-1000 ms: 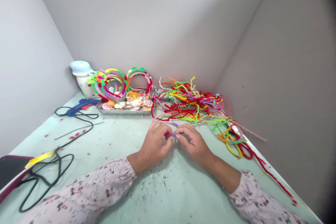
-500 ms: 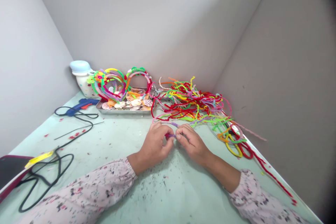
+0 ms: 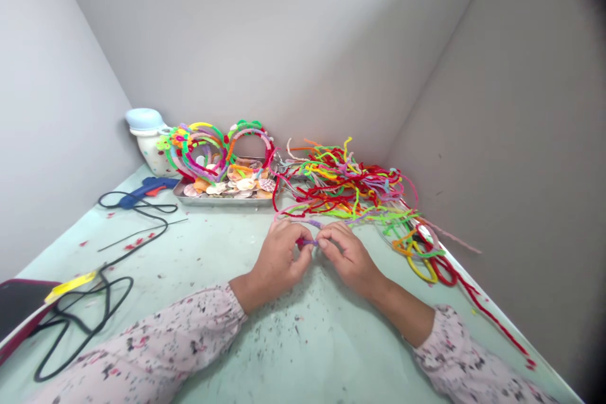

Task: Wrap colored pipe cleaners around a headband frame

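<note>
Left hand and right hand, grips closed on what appears a purple pipe cleaner; a slackened pinch could let it slip.

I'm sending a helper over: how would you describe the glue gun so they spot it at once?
Go to the far left corner of the pale green table, where a white spotted pot with a pale blue lid stands. Just in front of it, left of the metal tray of shells, lies the glue gun: blue with an orange trigger and a black cord trailing off it.
</note>
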The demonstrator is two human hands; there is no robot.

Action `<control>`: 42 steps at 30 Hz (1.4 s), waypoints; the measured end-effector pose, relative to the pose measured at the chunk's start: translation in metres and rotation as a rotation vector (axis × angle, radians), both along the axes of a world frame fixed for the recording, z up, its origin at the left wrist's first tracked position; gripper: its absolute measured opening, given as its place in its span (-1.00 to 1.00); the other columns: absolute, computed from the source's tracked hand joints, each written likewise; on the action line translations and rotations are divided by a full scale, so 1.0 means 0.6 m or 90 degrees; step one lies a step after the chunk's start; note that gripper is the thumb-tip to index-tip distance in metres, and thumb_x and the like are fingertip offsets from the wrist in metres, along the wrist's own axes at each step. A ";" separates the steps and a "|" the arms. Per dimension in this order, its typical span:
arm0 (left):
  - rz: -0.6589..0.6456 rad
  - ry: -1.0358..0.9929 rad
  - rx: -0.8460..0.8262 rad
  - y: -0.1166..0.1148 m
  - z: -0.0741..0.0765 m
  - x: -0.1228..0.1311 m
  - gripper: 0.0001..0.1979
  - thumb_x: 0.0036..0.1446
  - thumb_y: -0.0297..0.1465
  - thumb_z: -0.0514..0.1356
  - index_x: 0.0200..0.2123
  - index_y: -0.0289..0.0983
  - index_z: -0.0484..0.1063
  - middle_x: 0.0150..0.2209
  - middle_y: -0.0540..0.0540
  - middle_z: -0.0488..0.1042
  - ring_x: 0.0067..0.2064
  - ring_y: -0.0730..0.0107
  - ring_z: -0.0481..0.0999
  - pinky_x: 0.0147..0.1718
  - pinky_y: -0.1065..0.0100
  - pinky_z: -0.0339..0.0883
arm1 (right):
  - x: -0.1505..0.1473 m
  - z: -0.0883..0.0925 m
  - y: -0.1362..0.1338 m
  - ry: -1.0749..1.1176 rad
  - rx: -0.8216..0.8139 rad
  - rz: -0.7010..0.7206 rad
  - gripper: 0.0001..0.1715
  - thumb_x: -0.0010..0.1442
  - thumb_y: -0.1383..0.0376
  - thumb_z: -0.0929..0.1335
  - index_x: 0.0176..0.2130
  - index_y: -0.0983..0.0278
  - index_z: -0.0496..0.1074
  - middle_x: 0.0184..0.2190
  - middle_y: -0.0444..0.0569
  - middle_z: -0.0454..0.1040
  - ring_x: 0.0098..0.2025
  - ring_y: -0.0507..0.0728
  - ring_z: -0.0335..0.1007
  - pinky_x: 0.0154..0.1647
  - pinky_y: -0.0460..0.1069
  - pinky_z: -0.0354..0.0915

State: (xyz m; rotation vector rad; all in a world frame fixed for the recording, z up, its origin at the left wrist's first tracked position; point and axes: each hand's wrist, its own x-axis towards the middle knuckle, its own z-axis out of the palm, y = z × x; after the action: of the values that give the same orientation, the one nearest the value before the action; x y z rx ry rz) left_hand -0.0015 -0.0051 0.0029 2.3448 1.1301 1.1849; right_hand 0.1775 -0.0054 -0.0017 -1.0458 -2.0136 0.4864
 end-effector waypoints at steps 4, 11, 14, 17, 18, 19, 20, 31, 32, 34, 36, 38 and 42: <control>-0.005 0.004 -0.003 -0.001 0.001 0.001 -0.94 0.09 -0.48 0.11 -0.33 -0.26 0.34 -0.38 -0.04 0.39 -0.26 0.31 0.33 -0.16 0.23 0.19 | 0.000 0.000 0.000 0.002 -0.011 0.016 -0.77 0.31 0.27 0.18 -0.33 0.23 0.36 -0.38 -0.08 0.35 -0.23 0.13 0.25 -0.13 0.05 0.18; -0.013 0.001 0.001 -0.002 0.002 0.002 -0.95 0.10 -0.47 0.10 -0.33 -0.25 0.34 -0.38 -0.04 0.39 -0.27 0.31 0.33 -0.18 0.23 0.19 | 0.000 -0.002 0.001 -0.008 -0.018 0.023 -0.72 0.33 0.25 0.15 -0.36 0.22 0.32 -0.42 -0.10 0.29 -0.27 0.12 0.21 -0.16 0.05 0.17; -0.018 0.001 0.003 -0.002 0.003 0.002 -0.95 0.10 -0.48 0.10 -0.33 -0.25 0.34 -0.38 -0.03 0.39 -0.27 0.31 0.33 -0.18 0.23 0.19 | 0.000 -0.002 0.001 -0.013 -0.018 0.020 -0.70 0.34 0.24 0.13 -0.37 0.22 0.31 -0.43 -0.10 0.27 -0.28 0.12 0.20 -0.17 0.05 0.17; -0.022 0.001 0.003 -0.002 0.003 0.002 -0.94 0.10 -0.48 0.10 -0.33 -0.25 0.34 -0.38 -0.03 0.39 -0.27 0.31 0.33 -0.18 0.22 0.19 | -0.001 -0.001 0.000 -0.015 -0.017 0.018 -0.68 0.34 0.23 0.13 -0.38 0.22 0.31 -0.44 -0.10 0.27 -0.28 0.12 0.20 -0.18 0.05 0.18; -0.023 0.000 0.003 -0.002 0.003 0.002 -0.94 0.10 -0.48 0.10 -0.33 -0.25 0.34 -0.38 -0.03 0.39 -0.27 0.31 0.33 -0.18 0.22 0.19 | -0.001 -0.001 0.000 -0.016 -0.018 0.018 -0.68 0.34 0.23 0.13 -0.38 0.22 0.30 -0.44 -0.10 0.27 -0.28 0.12 0.20 -0.18 0.05 0.18; -0.024 0.001 0.003 -0.002 0.003 0.002 -0.95 0.10 -0.48 0.10 -0.33 -0.25 0.34 -0.39 -0.03 0.39 -0.27 0.31 0.33 -0.18 0.23 0.19 | -0.001 -0.001 0.000 -0.017 -0.020 0.019 -0.68 0.35 0.22 0.12 -0.38 0.22 0.30 -0.43 -0.10 0.27 -0.28 0.12 0.20 -0.18 0.05 0.18; -0.024 0.001 0.003 -0.002 0.003 0.002 -0.95 0.09 -0.48 0.10 -0.33 -0.25 0.34 -0.39 -0.03 0.38 -0.27 0.31 0.33 -0.18 0.23 0.19 | -0.001 -0.001 0.000 -0.018 -0.022 0.020 -0.68 0.35 0.23 0.12 -0.38 0.22 0.30 -0.43 -0.10 0.27 -0.28 0.12 0.20 -0.17 0.05 0.19; -0.016 0.003 0.002 -0.001 0.000 0.003 -0.94 0.10 -0.47 0.09 -0.34 -0.24 0.34 -0.40 -0.04 0.38 -0.28 0.30 0.34 -0.19 0.22 0.20 | -0.001 0.000 0.000 -0.003 -0.010 0.014 -0.70 0.32 0.25 0.15 -0.40 0.22 0.31 -0.43 -0.09 0.31 -0.27 0.12 0.23 -0.16 0.06 0.19; -0.012 0.002 0.002 -0.001 0.000 0.003 -0.94 0.09 -0.47 0.09 -0.34 -0.24 0.34 -0.40 -0.04 0.38 -0.28 0.29 0.34 -0.19 0.23 0.20 | -0.001 0.000 0.000 0.000 -0.005 0.010 -0.72 0.31 0.25 0.17 -0.40 0.23 0.32 -0.43 -0.09 0.32 -0.27 0.12 0.24 -0.16 0.06 0.19; -0.005 0.000 0.001 -0.001 0.000 0.003 -0.94 0.09 -0.47 0.10 -0.33 -0.24 0.35 -0.39 -0.04 0.38 -0.28 0.29 0.34 -0.20 0.23 0.21 | 0.000 0.000 0.001 0.003 0.002 0.004 -0.75 0.30 0.25 0.19 -0.38 0.22 0.33 -0.42 -0.09 0.34 -0.26 0.13 0.25 -0.14 0.06 0.18; -0.003 -0.001 0.002 -0.001 0.001 0.002 -0.94 0.09 -0.47 0.10 -0.33 -0.24 0.35 -0.39 -0.04 0.39 -0.27 0.29 0.34 -0.21 0.24 0.21 | 0.001 -0.001 0.001 0.002 0.006 0.000 -0.76 0.30 0.25 0.20 -0.36 0.22 0.36 -0.40 -0.08 0.36 -0.24 0.13 0.26 -0.13 0.07 0.17; -0.006 -0.002 0.003 -0.001 0.001 0.002 -0.94 0.10 -0.47 0.10 -0.33 -0.25 0.35 -0.38 -0.04 0.39 -0.27 0.30 0.34 -0.21 0.24 0.20 | 0.001 -0.002 0.002 -0.003 0.006 0.002 -0.75 0.31 0.25 0.19 -0.35 0.21 0.37 -0.40 -0.08 0.36 -0.23 0.14 0.26 -0.13 0.07 0.17; -0.009 0.002 0.004 -0.001 0.002 0.002 -0.96 0.09 -0.48 0.11 -0.34 -0.26 0.34 -0.40 -0.03 0.38 -0.28 0.31 0.33 -0.21 0.24 0.19 | 0.001 -0.004 0.002 -0.014 -0.002 0.009 -0.70 0.33 0.25 0.15 -0.37 0.22 0.35 -0.42 -0.09 0.31 -0.26 0.13 0.24 -0.15 0.06 0.16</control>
State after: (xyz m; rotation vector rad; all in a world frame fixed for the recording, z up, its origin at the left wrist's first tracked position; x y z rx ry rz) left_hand -0.0003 -0.0058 0.0039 2.3564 1.1101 1.1806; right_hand 0.1778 -0.0041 -0.0043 -1.0441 -2.0407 0.4883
